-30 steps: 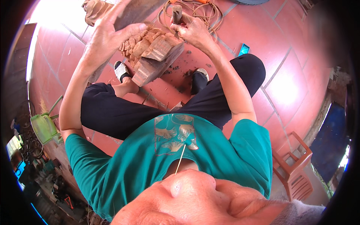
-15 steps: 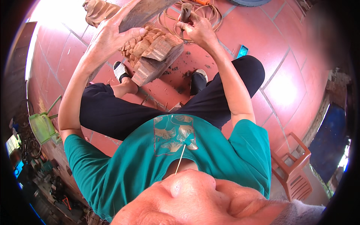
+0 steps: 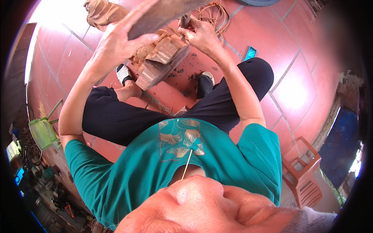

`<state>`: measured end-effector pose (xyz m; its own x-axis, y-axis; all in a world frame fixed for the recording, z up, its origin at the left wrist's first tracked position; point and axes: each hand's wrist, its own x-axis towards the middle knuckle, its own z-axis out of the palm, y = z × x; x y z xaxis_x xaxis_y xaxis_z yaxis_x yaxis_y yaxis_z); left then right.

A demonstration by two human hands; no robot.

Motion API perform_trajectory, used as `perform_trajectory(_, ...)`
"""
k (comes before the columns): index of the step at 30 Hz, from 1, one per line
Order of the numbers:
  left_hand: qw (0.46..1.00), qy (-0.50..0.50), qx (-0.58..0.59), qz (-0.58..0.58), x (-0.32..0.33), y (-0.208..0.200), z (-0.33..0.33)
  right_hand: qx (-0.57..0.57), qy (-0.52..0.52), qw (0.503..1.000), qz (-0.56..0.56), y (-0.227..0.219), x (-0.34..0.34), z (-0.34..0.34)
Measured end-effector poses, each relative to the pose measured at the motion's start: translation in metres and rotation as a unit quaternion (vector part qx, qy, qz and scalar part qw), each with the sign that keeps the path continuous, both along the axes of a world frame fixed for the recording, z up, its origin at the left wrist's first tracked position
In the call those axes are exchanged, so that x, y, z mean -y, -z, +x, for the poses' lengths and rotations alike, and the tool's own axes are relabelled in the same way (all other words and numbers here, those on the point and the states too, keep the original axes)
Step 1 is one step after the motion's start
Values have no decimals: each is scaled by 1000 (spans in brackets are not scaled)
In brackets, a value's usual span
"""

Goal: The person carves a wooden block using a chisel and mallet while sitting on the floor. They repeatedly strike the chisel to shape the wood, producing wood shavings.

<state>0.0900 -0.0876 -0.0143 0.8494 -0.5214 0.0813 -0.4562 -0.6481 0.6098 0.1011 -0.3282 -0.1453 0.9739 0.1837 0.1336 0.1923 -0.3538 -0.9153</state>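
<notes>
My left hand (image 3: 116, 48) grips the edge of a grey-brown wooden slab (image 3: 165, 15), its thumb on the near side and its fingers along the far side. The slab runs up to the right past the top of the view. My right hand (image 3: 202, 37) is closed around a short dark wooden handle (image 3: 185, 20); whatever is at its other end is hidden. Below the slab, between my feet and hands, stands a carved block of reddish-brown wood (image 3: 165, 50) with a flat, cut, layered end. The slab partly covers the carving.
Another carved brown piece (image 3: 104, 14) lies at the far left. A coiled cord (image 3: 219, 17) and a blue tray (image 3: 250, 53) lie on the red tiled floor (image 3: 295, 62). Dark chips lie by my feet. A green stool (image 3: 40, 132) stands left, a brown plastic chair (image 3: 305, 174) right.
My left hand and the slab have shifted right and lower, covering more of the carving. My right hand with the handle has moved slightly left and nearer.
</notes>
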Motion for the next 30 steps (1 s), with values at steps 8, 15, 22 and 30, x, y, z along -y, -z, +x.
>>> perform_trajectory(8, 1000, -10, 5, -29, -10, 2, 6, 20, -11, 998, -58, 0, 2, 3)
perform_trajectory(15, 999, 24, -46, -5, -10, 16, 14, 57, -7, 993, -101, 10, 8, 10)
perform_trajectory(22, 997, -68, 2, -46, -41, 14, 19, 86, 35, 990, -105, -6, 17, 15)
perform_trajectory(30, 848, -185, -278, -412, -18, -15, -56, 163, 36, 985, -31, -43, 7, 16)
